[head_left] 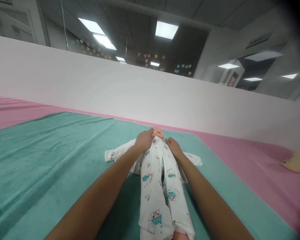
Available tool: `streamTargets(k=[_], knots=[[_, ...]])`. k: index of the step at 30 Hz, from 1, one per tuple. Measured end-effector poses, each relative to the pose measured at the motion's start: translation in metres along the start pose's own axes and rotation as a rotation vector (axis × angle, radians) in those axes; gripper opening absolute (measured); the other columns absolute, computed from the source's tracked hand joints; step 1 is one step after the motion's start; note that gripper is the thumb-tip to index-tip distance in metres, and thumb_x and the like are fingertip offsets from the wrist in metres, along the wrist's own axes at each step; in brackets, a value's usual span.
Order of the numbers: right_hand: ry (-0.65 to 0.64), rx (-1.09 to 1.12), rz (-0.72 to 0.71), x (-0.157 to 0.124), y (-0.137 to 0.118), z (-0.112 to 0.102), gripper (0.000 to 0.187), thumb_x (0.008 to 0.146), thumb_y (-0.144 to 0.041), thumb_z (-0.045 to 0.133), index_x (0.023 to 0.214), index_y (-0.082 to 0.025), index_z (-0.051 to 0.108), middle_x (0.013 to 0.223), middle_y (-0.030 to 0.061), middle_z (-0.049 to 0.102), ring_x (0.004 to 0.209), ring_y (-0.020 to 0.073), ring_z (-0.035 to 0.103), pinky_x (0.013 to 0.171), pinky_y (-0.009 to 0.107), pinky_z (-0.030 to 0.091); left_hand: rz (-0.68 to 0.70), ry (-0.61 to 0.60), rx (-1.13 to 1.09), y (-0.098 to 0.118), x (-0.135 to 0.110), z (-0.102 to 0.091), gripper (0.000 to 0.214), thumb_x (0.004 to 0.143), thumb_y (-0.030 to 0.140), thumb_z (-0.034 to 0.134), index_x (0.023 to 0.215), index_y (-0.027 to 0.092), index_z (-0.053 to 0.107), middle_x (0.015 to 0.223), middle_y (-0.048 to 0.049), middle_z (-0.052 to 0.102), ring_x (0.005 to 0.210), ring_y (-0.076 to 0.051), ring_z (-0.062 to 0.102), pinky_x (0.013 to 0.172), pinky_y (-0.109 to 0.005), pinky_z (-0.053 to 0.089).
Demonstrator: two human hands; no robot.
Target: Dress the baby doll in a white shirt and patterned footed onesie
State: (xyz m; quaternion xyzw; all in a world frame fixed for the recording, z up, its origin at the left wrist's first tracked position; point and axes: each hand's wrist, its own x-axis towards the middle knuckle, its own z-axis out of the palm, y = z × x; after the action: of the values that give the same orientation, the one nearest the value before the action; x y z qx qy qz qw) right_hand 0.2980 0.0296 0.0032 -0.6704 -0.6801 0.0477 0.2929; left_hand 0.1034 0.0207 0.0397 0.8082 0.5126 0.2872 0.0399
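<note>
A baby doll (158, 132) lies on its back in the middle of the head view, its head at the far end. White printed baby pants (150, 190) cover its legs and reach up close to its chin. A bit of the doll's bare leg shows below one cuff. Beneath lies a matching white top (122, 150) with both sleeves spread outward. My left hand (144, 140) is closed at the upper left edge of the pants, beside the doll's head. At the opposite upper edge, my right hand (173, 146) is closed with curled fingers; both fingertips are partly hidden.
A teal blanket (52, 160) with soft folds lies under the doll, over a pink sheet (240, 150). Behind rises a low white wall (140, 93) with dark glass above it. A pale yellowish object (296, 161) sits at the far right edge.
</note>
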Motion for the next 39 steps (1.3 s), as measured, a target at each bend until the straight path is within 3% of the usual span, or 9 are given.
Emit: streamTargets(k=[5, 9, 14, 19, 24, 28, 31, 35, 39], knots=[[0.049, -0.004, 0.069, 0.005, 0.001, 0.006, 0.024, 0.086, -0.033, 0.032, 0.069, -0.02, 0.041, 0.065, 0.0038, 0.051, 0.062, 0.0159, 0.046, 0.055, 0.025, 0.026, -0.018, 0.064, -0.02, -0.001, 0.001, 0.007, 0.013, 0.086, 0.027, 0.04, 0.091, 0.019, 0.048, 0.087, -0.0059, 0.057, 0.08, -0.02, 0.053, 0.066, -0.029, 0.038], [0.088, 0.044, 0.024, -0.006, 0.0, 0.007, 0.027, 0.086, -0.04, 0.032, 0.072, -0.02, 0.044, 0.065, 0.0015, 0.051, 0.06, 0.0154, 0.045, 0.055, 0.025, 0.029, -0.055, 0.103, -0.055, -0.002, 0.0, 0.01, 0.01, 0.079, 0.027, 0.05, 0.086, 0.02, 0.05, 0.098, -0.0056, 0.052, 0.089, -0.02, 0.051, 0.067, -0.028, 0.041], [0.172, 0.115, -0.105, -0.039, 0.002, -0.001, 0.023, 0.086, -0.033, 0.032, 0.083, -0.019, 0.051, 0.091, 0.0047, 0.054, 0.085, 0.0165, 0.05, 0.072, 0.027, 0.039, -0.043, 0.174, -0.086, -0.001, -0.018, 0.007, 0.017, 0.08, 0.013, 0.042, 0.09, 0.019, 0.054, 0.104, -0.0055, 0.053, 0.098, -0.019, 0.047, 0.081, -0.031, 0.041], [0.201, 0.22, -0.348, -0.096, 0.013, -0.013, 0.031, 0.085, -0.024, 0.033, 0.111, -0.021, 0.05, 0.113, 0.0072, 0.051, 0.107, 0.0184, 0.044, 0.092, 0.035, 0.036, 0.135, 0.284, -0.061, -0.007, -0.073, 0.003, 0.028, 0.081, 0.009, 0.039, 0.1, 0.018, 0.057, 0.107, -0.0059, 0.056, 0.103, -0.021, 0.044, 0.091, -0.035, 0.038], [0.137, 0.303, -0.338, -0.141, 0.014, -0.025, 0.038, 0.083, -0.02, 0.035, 0.119, -0.023, 0.047, 0.121, 0.0066, 0.049, 0.111, 0.0192, 0.044, 0.097, 0.039, 0.035, 0.239, 0.216, -0.12, -0.001, -0.145, -0.015, 0.029, 0.083, 0.015, 0.04, 0.111, 0.018, 0.049, 0.113, -0.0073, 0.051, 0.107, -0.019, 0.045, 0.094, -0.037, 0.038], [0.218, 0.364, -0.3, -0.155, -0.011, -0.045, 0.03, 0.084, -0.023, 0.035, 0.11, -0.021, 0.051, 0.124, 0.0056, 0.047, 0.116, 0.0172, 0.04, 0.101, 0.037, 0.03, 0.206, 0.163, -0.223, 0.027, -0.183, -0.043, 0.018, 0.087, 0.02, 0.037, 0.094, 0.021, 0.053, 0.099, -0.005, 0.054, 0.098, -0.017, 0.049, 0.086, -0.033, 0.043], [0.259, 0.406, -0.296, -0.172, -0.04, -0.067, 0.02, 0.085, -0.027, 0.038, 0.095, -0.02, 0.054, 0.114, 0.0058, 0.052, 0.109, 0.017, 0.045, 0.096, 0.034, 0.034, 0.248, 0.13, -0.27, 0.053, -0.209, -0.058, 0.013, 0.086, 0.022, 0.041, 0.087, 0.021, 0.054, 0.091, -0.004, 0.056, 0.089, -0.015, 0.051, 0.08, -0.03, 0.044], [0.109, 0.386, -0.371, -0.218, -0.066, -0.094, 0.024, 0.088, -0.03, 0.036, 0.072, -0.019, 0.05, 0.076, 0.002, 0.054, 0.074, 0.0137, 0.05, 0.071, 0.027, 0.04, 0.298, 0.098, -0.295, 0.078, -0.247, -0.06, 0.012, 0.085, 0.022, 0.046, 0.08, 0.021, 0.056, 0.084, -0.0033, 0.057, 0.083, -0.015, 0.052, 0.074, -0.029, 0.045], [-0.066, 0.229, -0.39, -0.27, -0.075, -0.1, 0.025, 0.084, -0.035, 0.046, 0.066, -0.019, 0.051, 0.067, -0.0004, 0.051, 0.068, 0.0132, 0.046, 0.066, 0.027, 0.035, 0.122, 0.111, -0.277, 0.087, -0.272, -0.049, 0.008, 0.081, 0.023, 0.051, 0.087, 0.022, 0.056, 0.093, -0.0032, 0.056, 0.09, -0.017, 0.052, 0.078, -0.03, 0.046]])
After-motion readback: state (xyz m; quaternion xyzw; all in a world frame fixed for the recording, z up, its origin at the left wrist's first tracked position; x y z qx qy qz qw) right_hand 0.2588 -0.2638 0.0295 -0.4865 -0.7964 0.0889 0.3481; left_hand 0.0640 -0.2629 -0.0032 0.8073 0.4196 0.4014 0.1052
